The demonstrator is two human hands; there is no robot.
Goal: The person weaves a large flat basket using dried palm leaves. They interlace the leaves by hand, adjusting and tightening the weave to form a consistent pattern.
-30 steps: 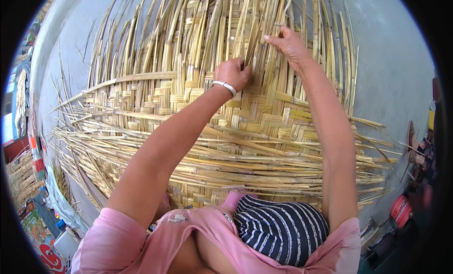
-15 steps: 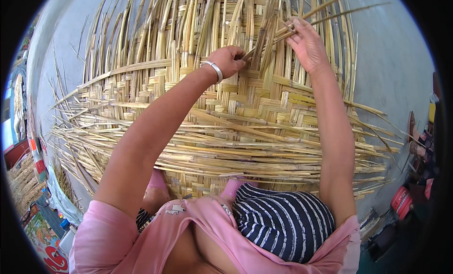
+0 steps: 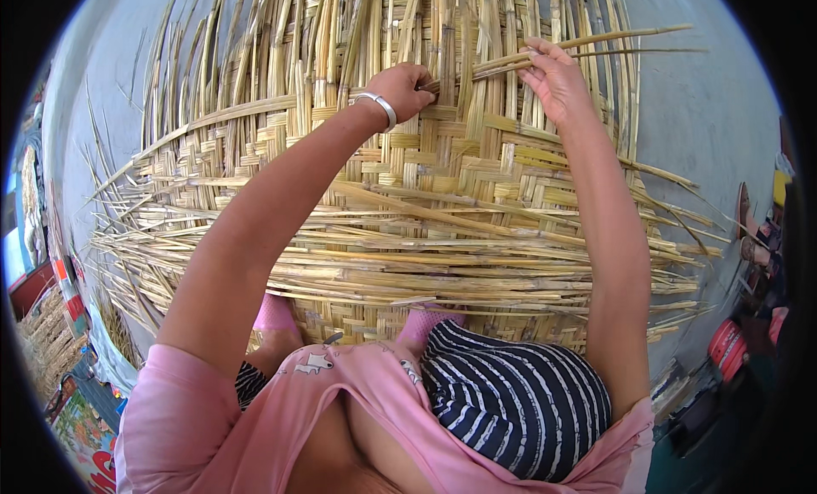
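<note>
While left hand [image 3: 398,92] and right hand [image 3: 557,79] clamp fingers on pale strips [image 3: 498,67], seemingly light, springy, perhaps splinter-prone, that wide two-point hold looks right!

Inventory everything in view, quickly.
Wide woven cane mat: 1, yellow, centre.
Long loose cane strips: many, yellow, across near mat.
Thin held cane strips: at least 2, brownish, upper right.
Smooth floor: 1, grey, around mat.
Rounded object: 1, red, right edge.
Blurred clutter: uncountable, mixed, side edges.
Striped trousers: 1 pair, dark and white, bottom.
Perforated shoes: 2, pink, lower centre.
Cloth shirt: 1, pink, bottom.
Metallic bracelet: 1, silver, left wrist.
Left grip: 1, bare, upper centre.
Right grip: 1, bare, upper right.
</note>
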